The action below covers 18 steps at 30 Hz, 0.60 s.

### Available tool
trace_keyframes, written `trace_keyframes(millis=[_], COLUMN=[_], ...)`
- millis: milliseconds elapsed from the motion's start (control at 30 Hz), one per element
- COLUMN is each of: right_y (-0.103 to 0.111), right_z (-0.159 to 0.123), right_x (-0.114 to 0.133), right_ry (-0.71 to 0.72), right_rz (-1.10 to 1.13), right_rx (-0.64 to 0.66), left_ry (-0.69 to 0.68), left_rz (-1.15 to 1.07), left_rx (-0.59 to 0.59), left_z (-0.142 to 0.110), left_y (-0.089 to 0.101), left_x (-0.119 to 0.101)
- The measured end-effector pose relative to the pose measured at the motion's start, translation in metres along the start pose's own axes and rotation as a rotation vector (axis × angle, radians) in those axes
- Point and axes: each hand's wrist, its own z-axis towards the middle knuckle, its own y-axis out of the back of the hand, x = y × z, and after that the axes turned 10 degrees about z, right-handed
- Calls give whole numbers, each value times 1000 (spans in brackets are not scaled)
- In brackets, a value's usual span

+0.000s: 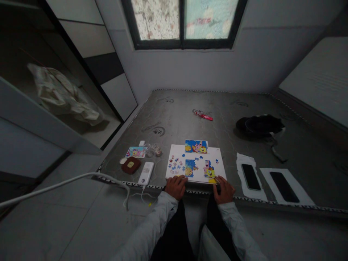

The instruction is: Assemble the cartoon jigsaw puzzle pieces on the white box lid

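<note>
A white puzzle board [217, 159] lies on the near edge of a grey mattress [217, 119]. On it are partly joined cartoon puzzle sections [196, 146] and several loose pieces [175, 164]. My left hand [176, 186] rests on the board's near left edge with its fingers curled under. My right hand [224, 190] rests at the near right corner beside a yellow puzzle section [210, 172], its fingers bent down onto the board. What either hand holds, if anything, is too small to see.
Left of the board lie a puzzle picture card [136, 152], a dark red case [131, 165] and a white power bank [146, 173] with a cable. Two phones [250, 176] on white sheets lie to the right. Farther back lie a black cap [259, 125] and a red wrapper [203, 115].
</note>
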Motion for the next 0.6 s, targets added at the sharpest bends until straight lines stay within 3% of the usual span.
trace_keyframes(millis=[233,400,600], right_y=[1,-5,-21], right_z=[48,98,138], right_x=[24,37,43], right_ry=[47,-4,-28], right_rz=[25,40,-49], right_rx=[50,259,507], left_ry=[-136,-158,-75], left_rz=[-20,-51,-36], left_rx=[-21,-87,-9], left_z=[2,1,1], left_y=[-12,-22,-26], left_x=[4,7,5])
